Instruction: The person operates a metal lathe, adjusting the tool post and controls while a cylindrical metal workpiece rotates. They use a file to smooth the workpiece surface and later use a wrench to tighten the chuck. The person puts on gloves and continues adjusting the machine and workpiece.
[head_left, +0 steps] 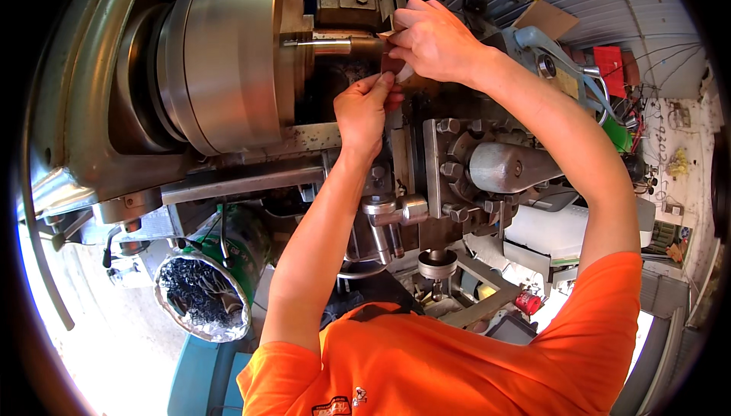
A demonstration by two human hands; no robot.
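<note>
A lathe chuck [228,58] stands at the upper left, its jaw side smeared as if turning. From it a shiny round metal shaft [329,47] reaches right, with a darker end. At that end a thin brown strip [393,62], which looks like sandpaper, runs between my hands. My left hand [361,108] pinches its lower end between thumb and fingers, just below the shaft. Above and to the right, my right hand [438,41] has its fingers closed on the upper end. Fingers partly hide the strip, so I cannot tell how far it wraps the shaft.
The bolted tool post [449,168] with its grey handle [514,166] sits under my right forearm. A bucket [204,294] of dark metal shavings stands at the lower left. Below the tool post is a round metal knob [437,265]. A red rag-like item [609,70] lies at the far right.
</note>
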